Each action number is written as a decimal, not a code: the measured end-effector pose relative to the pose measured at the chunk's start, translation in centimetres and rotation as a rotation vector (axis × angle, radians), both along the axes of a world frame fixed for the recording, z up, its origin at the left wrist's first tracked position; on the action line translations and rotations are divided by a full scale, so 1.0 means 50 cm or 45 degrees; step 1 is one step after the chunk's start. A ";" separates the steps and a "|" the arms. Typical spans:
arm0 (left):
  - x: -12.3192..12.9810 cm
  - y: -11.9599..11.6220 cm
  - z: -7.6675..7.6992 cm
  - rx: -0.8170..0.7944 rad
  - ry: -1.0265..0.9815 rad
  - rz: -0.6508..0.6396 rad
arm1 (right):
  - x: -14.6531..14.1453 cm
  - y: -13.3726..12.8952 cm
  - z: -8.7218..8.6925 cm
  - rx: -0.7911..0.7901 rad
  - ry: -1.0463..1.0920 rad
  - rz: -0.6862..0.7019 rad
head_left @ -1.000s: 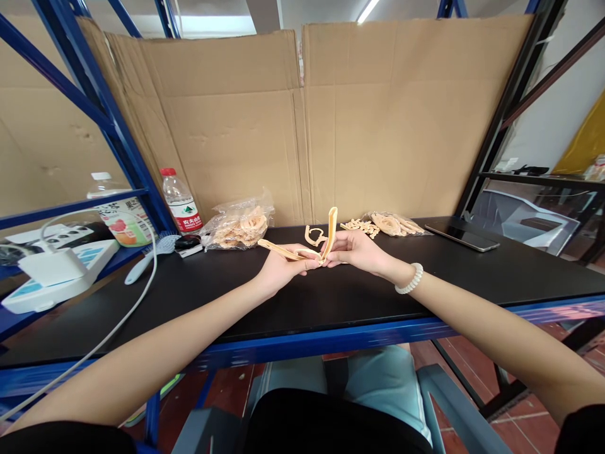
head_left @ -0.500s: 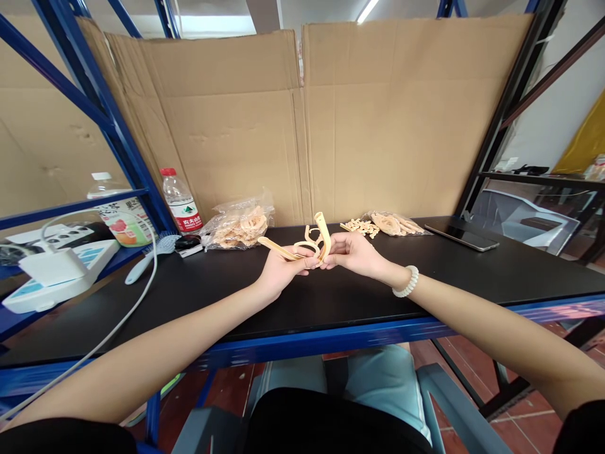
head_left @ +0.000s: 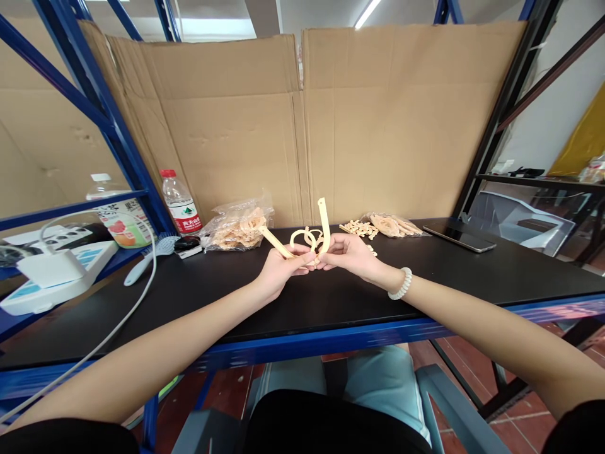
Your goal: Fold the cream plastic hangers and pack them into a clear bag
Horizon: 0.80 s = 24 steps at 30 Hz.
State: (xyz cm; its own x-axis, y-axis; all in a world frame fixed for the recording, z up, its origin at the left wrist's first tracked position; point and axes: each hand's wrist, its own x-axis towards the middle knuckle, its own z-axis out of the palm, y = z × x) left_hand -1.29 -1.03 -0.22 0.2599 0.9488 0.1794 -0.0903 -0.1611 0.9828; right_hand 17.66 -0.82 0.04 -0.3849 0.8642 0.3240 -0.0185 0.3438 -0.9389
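Observation:
Above the black tabletop (head_left: 331,302), both hands hold pale yellow curved strips that meet between my fingertips. My left hand (head_left: 280,268) pinches the left strip (head_left: 275,242), which slants up and left. In my right hand (head_left: 347,253) is the base of a taller strip (head_left: 324,222), which stands nearly upright. Smaller loops (head_left: 299,234) of the same colour curve up between the two hands. My fingers hide where the parts join.
Behind are a clear bag of pale pieces (head_left: 239,227), a red-capped bottle (head_left: 180,203), small loose pieces (head_left: 358,228), another bag (head_left: 394,225) and a phone (head_left: 458,238). A brush (head_left: 151,257) and a white cable lie left.
The held strips have turned, so the right one stands straighter and higher and the left one tilts up more steeply. Both hands keep their grip and have shifted only slightly.

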 end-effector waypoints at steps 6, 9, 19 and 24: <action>0.000 -0.002 0.007 -0.026 0.024 -0.003 | 0.041 0.008 0.033 -0.040 0.016 0.089; -0.004 0.001 0.011 -0.053 0.014 0.039 | 0.094 0.023 0.057 -0.040 -0.086 0.218; -0.039 0.036 0.036 -0.069 -0.041 0.043 | 0.211 0.072 0.089 0.166 -0.782 0.192; -0.098 0.077 0.067 -0.053 0.084 -0.045 | 0.222 0.075 0.092 0.213 -1.005 0.195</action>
